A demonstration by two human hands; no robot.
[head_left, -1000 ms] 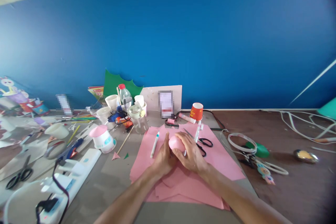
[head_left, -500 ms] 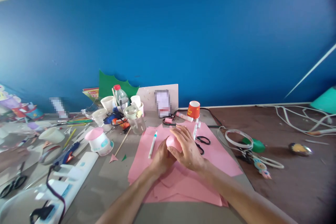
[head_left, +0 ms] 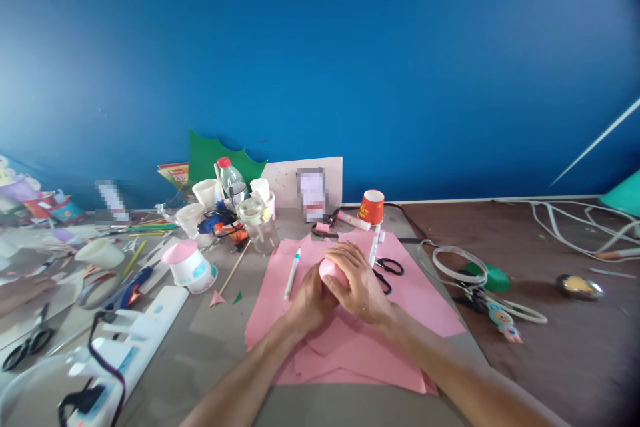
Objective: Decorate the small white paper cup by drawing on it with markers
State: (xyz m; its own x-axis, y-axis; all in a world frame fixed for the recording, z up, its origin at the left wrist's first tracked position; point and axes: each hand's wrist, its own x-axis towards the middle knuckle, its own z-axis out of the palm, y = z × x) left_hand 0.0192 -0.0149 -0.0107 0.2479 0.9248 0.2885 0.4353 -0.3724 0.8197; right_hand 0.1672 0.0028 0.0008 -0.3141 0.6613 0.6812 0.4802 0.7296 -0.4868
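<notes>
Here, over the pink paper (head_left: 420,310), our left hand (head_left: 311,300) and right hand (head_left: 359,285) are clasped around a pink round object (head_left: 331,271); a white pen (head_left: 293,273) lies on this paper, a red cup (head_left: 371,208) behind.
</notes>
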